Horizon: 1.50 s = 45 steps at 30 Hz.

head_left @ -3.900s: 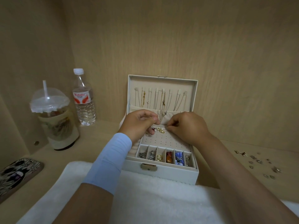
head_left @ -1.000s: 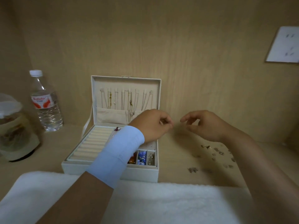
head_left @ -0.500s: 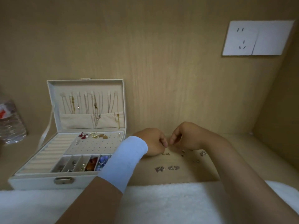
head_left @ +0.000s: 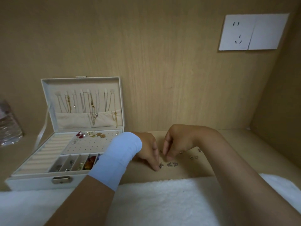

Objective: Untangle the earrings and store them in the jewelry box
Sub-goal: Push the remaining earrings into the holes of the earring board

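Blue sleeve [head_left: 118, 159] covers the jewelry box [head_left: 32, 183] corner — white towel [head_left: 162, 201] in front

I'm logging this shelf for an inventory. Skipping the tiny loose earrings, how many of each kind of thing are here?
Jewelry box: 1
Bottle: 1, cut off at the left edge
Hands: 2, left hand and right hand
Wall plates: 2, one with sockets, one blank
Towel: 1
Total: 7
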Available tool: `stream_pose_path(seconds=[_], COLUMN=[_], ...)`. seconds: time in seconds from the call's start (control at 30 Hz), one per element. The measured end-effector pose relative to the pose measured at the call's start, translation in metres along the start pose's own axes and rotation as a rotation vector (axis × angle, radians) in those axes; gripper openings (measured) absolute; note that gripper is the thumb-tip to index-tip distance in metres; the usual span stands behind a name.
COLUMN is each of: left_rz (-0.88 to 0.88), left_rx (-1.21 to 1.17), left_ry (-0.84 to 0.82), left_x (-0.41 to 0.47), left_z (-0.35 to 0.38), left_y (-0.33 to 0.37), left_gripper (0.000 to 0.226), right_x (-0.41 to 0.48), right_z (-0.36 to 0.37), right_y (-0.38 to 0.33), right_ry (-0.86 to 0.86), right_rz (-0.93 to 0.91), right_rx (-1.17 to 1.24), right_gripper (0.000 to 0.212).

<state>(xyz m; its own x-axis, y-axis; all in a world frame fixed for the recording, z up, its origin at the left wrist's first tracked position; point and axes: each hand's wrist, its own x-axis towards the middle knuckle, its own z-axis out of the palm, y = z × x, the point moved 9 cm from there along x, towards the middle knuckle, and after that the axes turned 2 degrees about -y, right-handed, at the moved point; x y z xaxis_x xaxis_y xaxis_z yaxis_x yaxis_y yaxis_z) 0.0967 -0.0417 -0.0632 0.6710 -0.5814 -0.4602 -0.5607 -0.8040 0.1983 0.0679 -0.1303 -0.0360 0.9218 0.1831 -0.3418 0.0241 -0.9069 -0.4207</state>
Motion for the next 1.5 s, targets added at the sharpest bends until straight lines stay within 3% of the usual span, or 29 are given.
stream_pose_path(seconds=[0.3,0.53,0.77,0.93,1.17,1.5], left_rz=[-0.009,0.03,0.075,0.095,0.175,0.253], left_rx=[-0.042,-0.099,-0.169,-0.304,-0.456,-0.655], left_ry=[0.062,0.232,0.376,0.468,0.765,0.853], left_x=[-0.001,-0.008,-0.027,-0.05,-0.105,-0.15], left_z=[-0.014,-0.034,-0.044,-0.047,-0.065,-0.074], left_y=[-0.019,-0.018,-0.022,-0.04,-0.08,-0.151], left_gripper=[0.012,0.011,0.005,0.012,0.01,0.009], right_x=[0.007,0.004,0.011,0.008,-0.004,0.022], right_z=[0.02,0.0,-0.011,-0.01,-0.02,-0.018], right_y=[-0.021,-0.02,-0.028,-0.044,-0.08,-0.171], right_ry=[-0.075,0.071,0.313,0.305,0.413,0.343], right_rz=[-0.054,-0.109,-0.2,-0.243,-0.363,-0.48], right_rx=[-0.019,0.211,0.371,0.437,0.597,0.723], right_gripper=[0.014,0.004,0.012,0.018,0.006,0.013])
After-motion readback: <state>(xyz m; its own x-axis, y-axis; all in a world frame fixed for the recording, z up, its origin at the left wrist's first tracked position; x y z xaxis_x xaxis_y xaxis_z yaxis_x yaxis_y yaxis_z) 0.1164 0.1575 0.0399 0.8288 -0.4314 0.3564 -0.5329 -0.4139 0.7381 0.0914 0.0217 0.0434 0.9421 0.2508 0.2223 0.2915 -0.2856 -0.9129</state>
